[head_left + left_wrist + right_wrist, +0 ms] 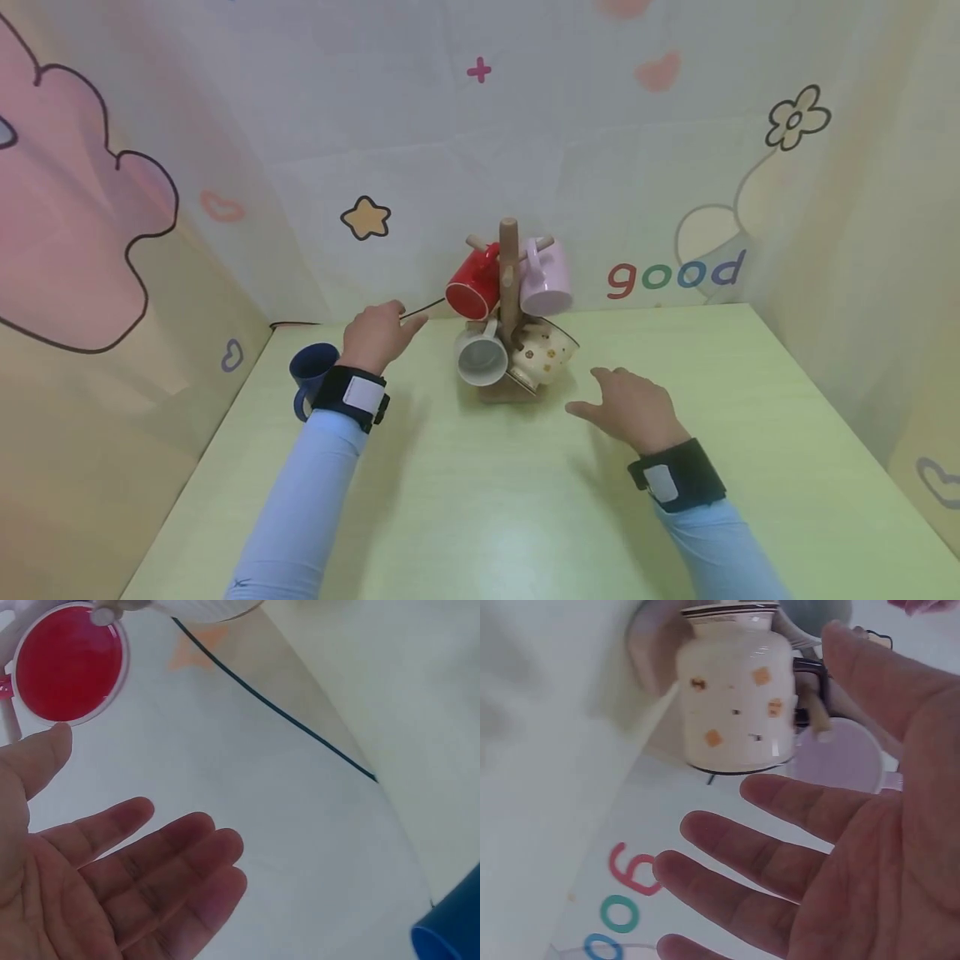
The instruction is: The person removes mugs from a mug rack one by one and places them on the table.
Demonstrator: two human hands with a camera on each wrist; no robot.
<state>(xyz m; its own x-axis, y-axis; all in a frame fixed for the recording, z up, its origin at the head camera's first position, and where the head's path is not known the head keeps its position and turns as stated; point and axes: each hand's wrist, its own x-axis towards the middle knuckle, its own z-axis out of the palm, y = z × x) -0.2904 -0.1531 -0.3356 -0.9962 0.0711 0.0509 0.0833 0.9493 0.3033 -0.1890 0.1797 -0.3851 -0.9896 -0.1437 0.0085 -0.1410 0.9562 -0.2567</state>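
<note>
at the far left of a pale table [465, 508], a dark blue mug [311, 363] stands upright, its handle toward the viewer, partly hidden behind a black wristband [337, 388]. just to its right, a person's left hand [375, 337] is held out palm inward, grasping nothing, its fingers loosely extended; a thin dark cord [426, 309] shows behind it. near the middle stands a wooden mug rack [509, 271] with four mugs hanging on its pegs: a red mug [472, 285] at upper left, a grayish-white mug [482, 360] below it with its mouth facing forward, a lilac mug [549, 279] at upper right, and a tilted cream mug [545, 353] with small brown and orange motifs at lower right. right of the rack and apart from it, the right hand [633, 408] is also empty, fingers spread and released. farther right, the backdrop [810, 217] bears the colorful word "good".
</note>
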